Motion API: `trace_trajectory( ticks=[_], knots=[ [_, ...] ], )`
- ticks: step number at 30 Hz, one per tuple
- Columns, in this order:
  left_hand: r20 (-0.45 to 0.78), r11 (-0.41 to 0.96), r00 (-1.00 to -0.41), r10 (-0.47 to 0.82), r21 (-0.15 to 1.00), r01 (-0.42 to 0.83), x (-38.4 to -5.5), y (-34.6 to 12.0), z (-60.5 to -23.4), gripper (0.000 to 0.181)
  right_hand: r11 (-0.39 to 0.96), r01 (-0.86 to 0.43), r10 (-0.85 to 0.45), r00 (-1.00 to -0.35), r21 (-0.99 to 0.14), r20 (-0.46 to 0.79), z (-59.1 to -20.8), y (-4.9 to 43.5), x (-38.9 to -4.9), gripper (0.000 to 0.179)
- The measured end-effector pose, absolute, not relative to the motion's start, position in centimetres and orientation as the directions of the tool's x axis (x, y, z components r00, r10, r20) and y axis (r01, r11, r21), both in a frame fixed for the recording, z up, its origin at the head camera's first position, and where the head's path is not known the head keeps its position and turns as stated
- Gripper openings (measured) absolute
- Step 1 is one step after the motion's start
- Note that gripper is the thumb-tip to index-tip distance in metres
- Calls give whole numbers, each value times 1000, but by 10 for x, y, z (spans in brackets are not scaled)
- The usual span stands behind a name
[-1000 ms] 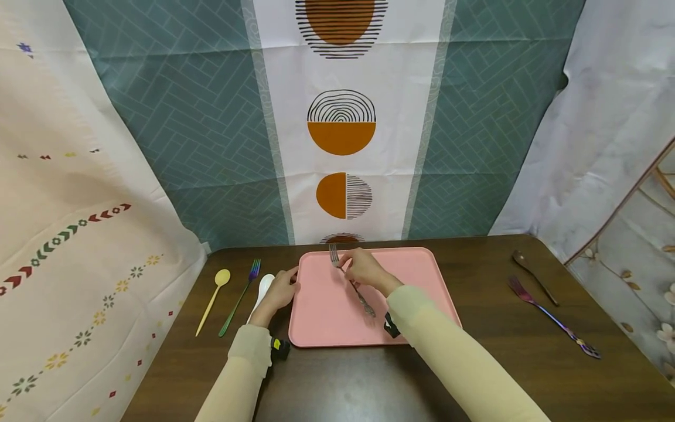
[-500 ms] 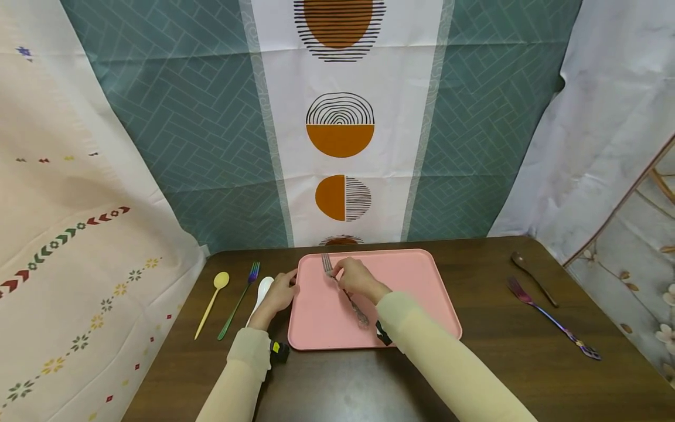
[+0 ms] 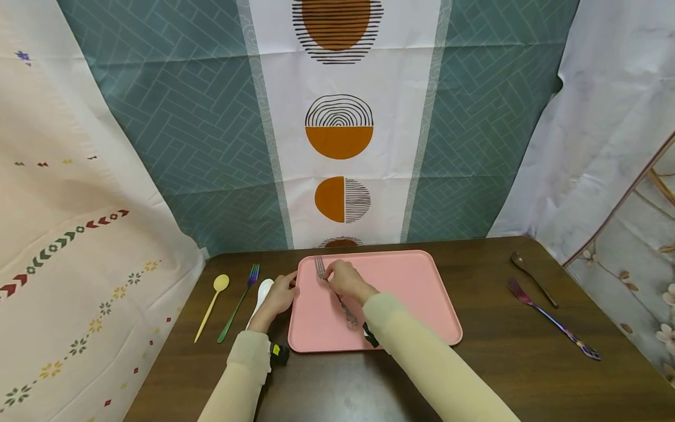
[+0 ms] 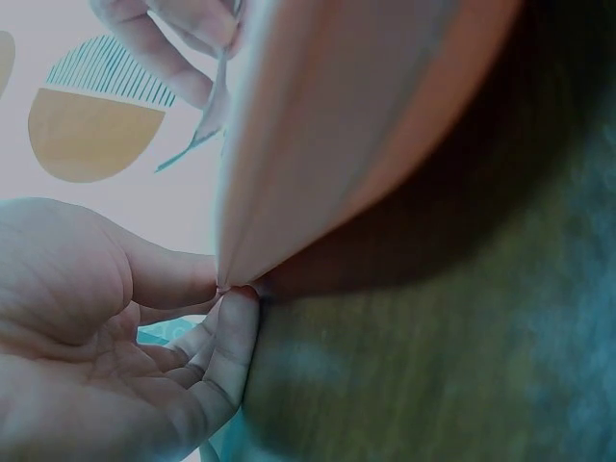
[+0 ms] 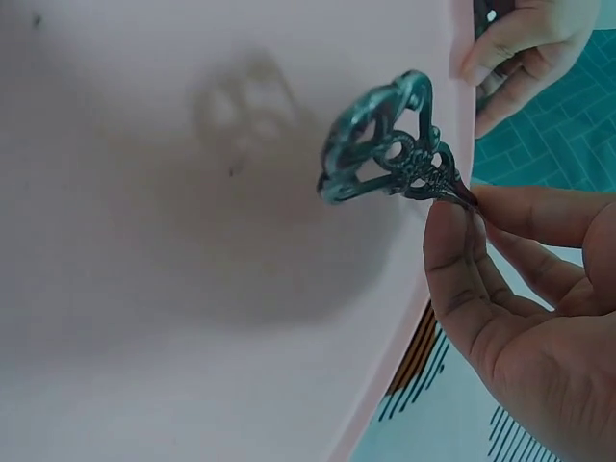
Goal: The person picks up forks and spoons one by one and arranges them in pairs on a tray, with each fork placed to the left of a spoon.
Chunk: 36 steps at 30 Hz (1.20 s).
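My left hand (image 3: 279, 298) pinches the left rim of a pink tray (image 3: 406, 310) between thumb and fingers; the left wrist view shows the pinched rim (image 4: 236, 274) close up. Over the left part of the tray, my right hand (image 3: 348, 281) holds a silver fork (image 3: 320, 269) by its handle between thumb and fingertips. Its tines point to the back left of the tray. An openwork ornament (image 5: 385, 149) forms the handle's end, standing off the tray with a shadow below it in the right wrist view.
Left of the tray lie a yellow spoon (image 3: 211, 305), a rainbow fork with green handle (image 3: 237, 308) and a white spoon (image 3: 263, 290), partly behind the left hand. A wooden spoon (image 3: 532, 278) and a purple-blue fork (image 3: 551, 318) lie at right. Patterned curtains (image 3: 211, 117) stand behind the table.
My right hand has carried the silver fork leftward and slightly toward me over the tray, to near its left rim. My left hand has stayed at the tray's rim.
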<state>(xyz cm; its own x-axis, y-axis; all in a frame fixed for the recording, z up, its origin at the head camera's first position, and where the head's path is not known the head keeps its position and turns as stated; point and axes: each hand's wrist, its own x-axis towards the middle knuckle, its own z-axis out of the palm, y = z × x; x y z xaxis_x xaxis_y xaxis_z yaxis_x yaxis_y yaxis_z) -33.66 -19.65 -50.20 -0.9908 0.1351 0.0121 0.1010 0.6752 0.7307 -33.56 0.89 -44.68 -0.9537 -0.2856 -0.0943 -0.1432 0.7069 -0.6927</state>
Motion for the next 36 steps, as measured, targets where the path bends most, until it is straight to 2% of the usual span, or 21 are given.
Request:
trace_trajectory(
  ticks=[8, 18, 23, 29, 36],
  knots=[
    [6, 681, -992, 123, 727, 89, -336, -200, -504, 54, 741, -184, -290, -955, -646, -60, -454, -3, -339, 23],
    [22, 677, -992, 127, 729, 103, -335, -197, -498, 54, 762, -204, -308, -949, -614, -67, -462, -9, -338, 31],
    [40, 674, -990, 133, 729, 120, -334, -195, -500, 53, 742, -201, -315, -947, -640, -68, -466, -12, -340, 35],
    [53, 675, -990, 134, 726, 130, -335, -196, -501, 53, 743, -195, -299, -953, -640, -57, -468, -15, -341, 28],
    [59, 686, -989, 137, 714, 137, -335, -195, -501, 51, 759, -157, -255, -965, -631, -66, -468, -22, -341, 12]
  ],
)
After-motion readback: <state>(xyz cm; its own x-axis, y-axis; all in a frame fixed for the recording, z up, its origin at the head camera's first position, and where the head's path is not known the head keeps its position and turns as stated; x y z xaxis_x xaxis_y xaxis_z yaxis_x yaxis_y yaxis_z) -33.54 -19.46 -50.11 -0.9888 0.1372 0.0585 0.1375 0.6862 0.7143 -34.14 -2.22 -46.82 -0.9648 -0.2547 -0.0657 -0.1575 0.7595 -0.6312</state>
